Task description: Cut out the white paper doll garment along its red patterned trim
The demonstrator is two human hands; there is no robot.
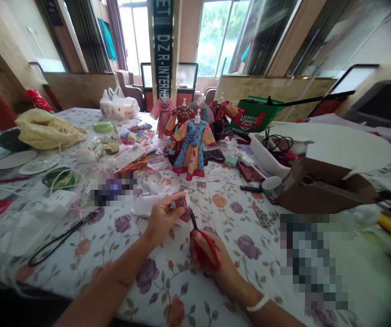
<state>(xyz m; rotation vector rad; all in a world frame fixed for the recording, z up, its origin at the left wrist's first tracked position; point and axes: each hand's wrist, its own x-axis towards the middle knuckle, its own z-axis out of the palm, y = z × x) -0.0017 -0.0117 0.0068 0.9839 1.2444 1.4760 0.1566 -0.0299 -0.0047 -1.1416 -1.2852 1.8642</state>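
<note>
Head view, lower centre of the frame: I am pinching a small red patterned fabric piece (181, 205) in my left hand (163, 219), fingers closed on its left edge, holding it just above the floral tablecloth (236, 227). My right hand (212, 256) is gripping red-handled scissors (200, 240), blades pointing up and touching the piece's lower right edge. Judgement: I should be keeping the fabric taut and feeding it into the blades in short snips, with my left fingertips clear of the cut line.

Containers: white plastic tray (266, 156), right of centre, is holding coiled black cable. Brown cardboard box (321, 186), beside it, contents hidden. Green-lidded jar (107, 136), upper left, is holding something yellowish, too small to identify.
</note>
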